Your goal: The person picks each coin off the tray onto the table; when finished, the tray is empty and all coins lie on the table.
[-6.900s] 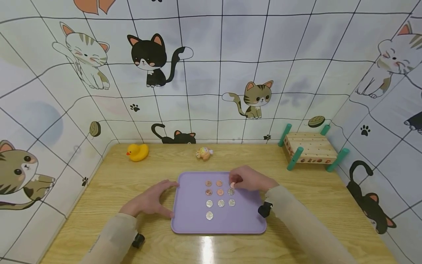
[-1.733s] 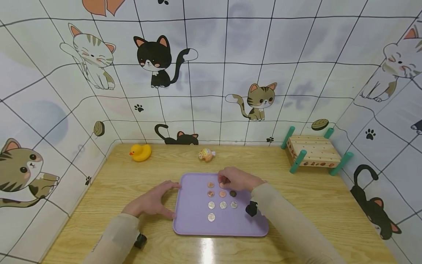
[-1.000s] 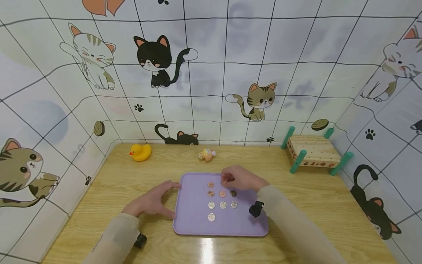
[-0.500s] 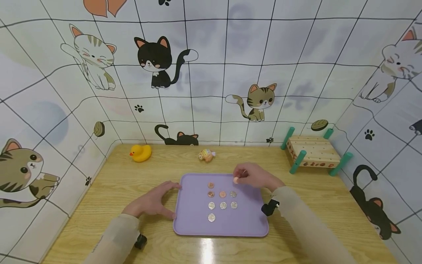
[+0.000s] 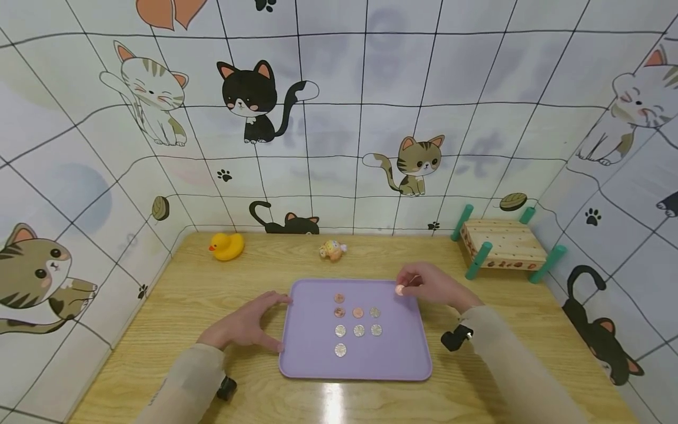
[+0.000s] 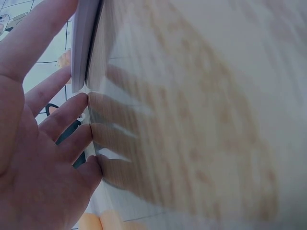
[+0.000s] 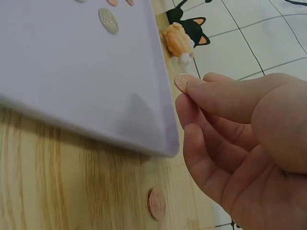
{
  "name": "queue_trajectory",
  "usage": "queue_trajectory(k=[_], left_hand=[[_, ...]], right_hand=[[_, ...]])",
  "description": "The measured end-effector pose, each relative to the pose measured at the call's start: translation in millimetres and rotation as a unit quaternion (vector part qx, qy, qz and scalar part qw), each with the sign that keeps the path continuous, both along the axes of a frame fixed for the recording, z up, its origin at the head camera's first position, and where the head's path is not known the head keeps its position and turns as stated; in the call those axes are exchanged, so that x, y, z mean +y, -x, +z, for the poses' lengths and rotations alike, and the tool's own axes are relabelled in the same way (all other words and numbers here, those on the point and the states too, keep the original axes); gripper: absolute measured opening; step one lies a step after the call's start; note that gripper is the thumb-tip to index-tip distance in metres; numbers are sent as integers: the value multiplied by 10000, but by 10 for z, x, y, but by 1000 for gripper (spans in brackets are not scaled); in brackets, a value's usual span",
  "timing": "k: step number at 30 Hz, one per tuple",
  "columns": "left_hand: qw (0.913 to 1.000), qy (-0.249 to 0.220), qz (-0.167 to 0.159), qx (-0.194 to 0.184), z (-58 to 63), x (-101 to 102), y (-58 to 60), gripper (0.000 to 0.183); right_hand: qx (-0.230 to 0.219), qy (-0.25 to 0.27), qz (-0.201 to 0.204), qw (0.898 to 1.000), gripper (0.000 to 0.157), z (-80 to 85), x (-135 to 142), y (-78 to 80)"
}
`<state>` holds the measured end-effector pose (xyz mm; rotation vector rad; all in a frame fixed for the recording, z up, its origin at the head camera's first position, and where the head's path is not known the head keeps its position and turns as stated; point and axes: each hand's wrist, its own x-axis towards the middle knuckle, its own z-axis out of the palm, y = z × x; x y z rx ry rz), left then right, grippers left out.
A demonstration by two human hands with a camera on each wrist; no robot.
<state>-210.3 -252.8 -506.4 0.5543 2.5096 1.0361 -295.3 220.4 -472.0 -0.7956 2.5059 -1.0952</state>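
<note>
A lilac tray point(image 5: 402, 347) lies on the table with copper and silver coins in rows. The back row shows one copper coin point(image 5: 339, 298); a silver coin point(image 5: 341, 350) lies alone at the front. My right hand point(image 5: 436, 287) is over the tray's back right corner, pinching a copper coin point(image 7: 183, 82) between thumb and fingertips. Another copper coin point(image 7: 156, 203) lies on the wood beside the tray. My left hand point(image 5: 246, 324) spreads its thumb and index finger against the tray's left side. In the left wrist view, other fingertips point(image 6: 82, 99) rest on the wood.
A yellow rubber duck point(image 5: 226, 246) and a small figurine point(image 5: 332, 250) stand near the back wall. At the back right is a wooden stand point(image 5: 503, 244) with green legs. Cat-print walls enclose the wooden table point(image 5: 254, 400).
My right hand has lifted the second copper coin of the back row and carried it right to the tray's corner. The left hand stays at the tray's left side.
</note>
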Motion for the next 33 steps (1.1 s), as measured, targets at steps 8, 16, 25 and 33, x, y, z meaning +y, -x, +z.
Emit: queue_trajectory(k=[8, 16, 25, 33], left_hand=[[9998, 61, 170, -96, 3, 1, -8, 100], [10000, -13, -8, 35, 3, -7, 13, 99], [9999, 81, 117, -82, -1, -5, 6, 100], [10000, 27, 64, -52, -3, 1, -4, 99]], right_hand=[[-133, 88, -236, 9996, 10, -6, 260, -50], [52, 257, -315, 9992, 9, -72, 514, -69], [-45, 160, -605, 9980, 10, -109, 700, -111], [168, -63, -838, 9963, 15, -150, 813, -135]])
